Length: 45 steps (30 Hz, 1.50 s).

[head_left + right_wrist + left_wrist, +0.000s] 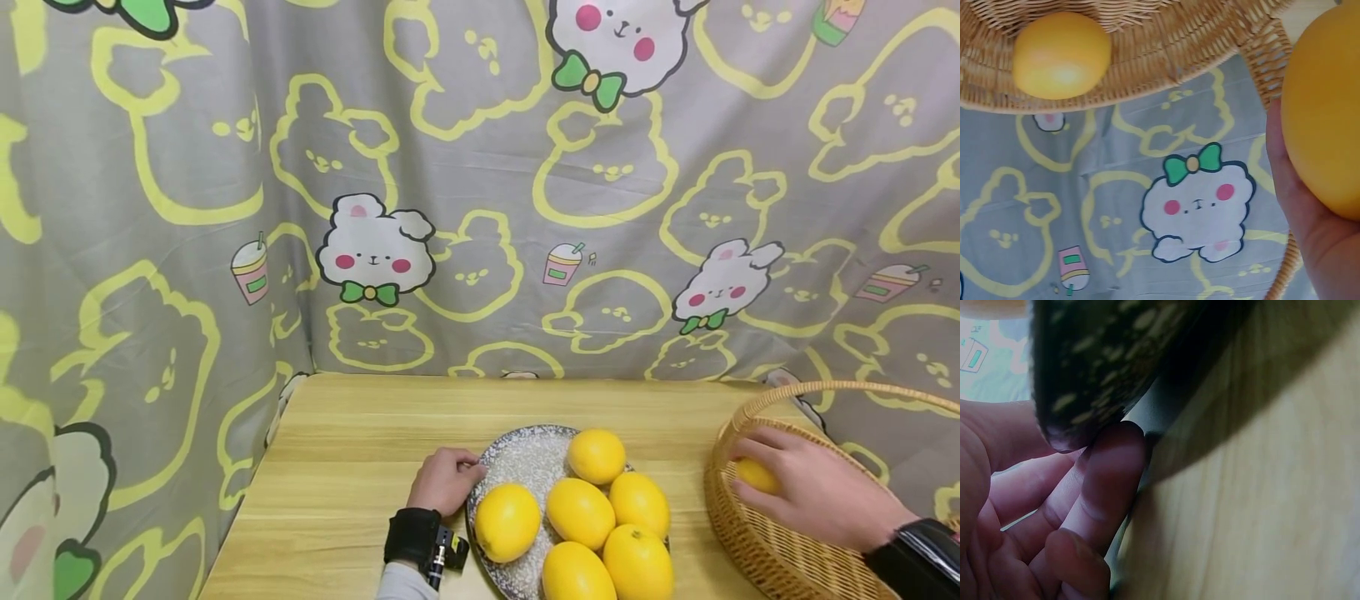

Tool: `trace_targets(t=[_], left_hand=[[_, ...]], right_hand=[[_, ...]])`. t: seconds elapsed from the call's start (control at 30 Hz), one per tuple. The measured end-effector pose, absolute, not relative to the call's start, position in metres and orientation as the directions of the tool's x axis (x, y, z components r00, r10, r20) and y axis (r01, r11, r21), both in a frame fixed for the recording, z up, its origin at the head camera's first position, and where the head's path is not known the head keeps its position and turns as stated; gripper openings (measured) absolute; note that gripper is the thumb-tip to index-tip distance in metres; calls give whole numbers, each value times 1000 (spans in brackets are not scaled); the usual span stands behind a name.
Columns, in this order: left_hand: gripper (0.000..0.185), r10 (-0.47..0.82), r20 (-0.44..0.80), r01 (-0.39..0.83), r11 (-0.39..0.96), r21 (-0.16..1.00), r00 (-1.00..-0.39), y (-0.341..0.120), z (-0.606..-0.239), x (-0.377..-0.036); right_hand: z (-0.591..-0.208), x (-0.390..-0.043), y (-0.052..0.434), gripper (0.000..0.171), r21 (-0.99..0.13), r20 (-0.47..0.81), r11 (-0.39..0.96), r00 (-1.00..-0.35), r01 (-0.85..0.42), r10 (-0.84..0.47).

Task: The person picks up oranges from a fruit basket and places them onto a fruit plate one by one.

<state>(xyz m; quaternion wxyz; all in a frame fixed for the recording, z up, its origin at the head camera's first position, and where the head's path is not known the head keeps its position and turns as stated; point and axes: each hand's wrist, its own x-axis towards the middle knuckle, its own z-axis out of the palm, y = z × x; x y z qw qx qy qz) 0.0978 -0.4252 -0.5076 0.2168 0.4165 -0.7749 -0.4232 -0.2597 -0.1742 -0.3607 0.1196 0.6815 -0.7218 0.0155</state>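
My left hand (pixel 444 482) grips the left rim of a round speckled grey plate (pixel 525 454). In the left wrist view, fingers (pixel 1110 481) curl under the dark rim of the plate (pixel 1104 362), close over the wood. Several yellow lemons (pixel 580 512) lie on the plate, mostly on its right side. At the right, my right hand (pixel 817 483) reaches over the wicker basket (pixel 723 500) and holds a lemon (pixel 756 475). The right wrist view shows this held lemon (pixel 1329 119) large against the palm. Another lemon (pixel 1063 56) lies inside the basket there.
The basket's arched handle (pixel 847 386) rises over the right forearm. A wooden table (pixel 337 467) carries plate and basket. Behind and on the left hangs a grey curtain (pixel 480 208) with cartoon prints, meeting the table's back edge.
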Motion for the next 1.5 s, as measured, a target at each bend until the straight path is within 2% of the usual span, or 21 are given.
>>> trace_targets(t=[0.13, 0.3, 0.53, 0.63, 0.83, 1.17, 1.5], left_hand=[[22, -831, -10, -461, 299, 836, -557, -425, -509, 98], [22, -833, -10, -464, 298, 834, -553, -425, -508, 98], [22, -834, -18, -468, 291, 835, -551, -424, -507, 98], [23, -831, -14, -463, 295, 836, -556, -423, -507, 97], [24, -824, -13, -456, 301, 837, -567, -423, -506, 95], [22, -820, -6, -451, 308, 838, -572, -424, -506, 95], [23, -825, -6, -463, 311, 830, -566, -426, -508, 97]], right_hand=[[-360, -253, -180, 26, 174, 267, 7, 40, -985, -963], [-358, -242, -190, 27, 158, 265, -23, 65, -987, -962], [-357, -220, -211, 29, 159, 286, -130, 171, -979, -943], [-355, -211, -221, 28, 145, 282, -159, 195, -977, -939], [-355, -199, -233, 27, 125, 273, -185, 213, -975, -938], [-360, -193, -242, 25, 99, 251, -176, 196, -979, -948], [-363, -190, -248, 25, 92, 245, -188, 206, -978, -947]])
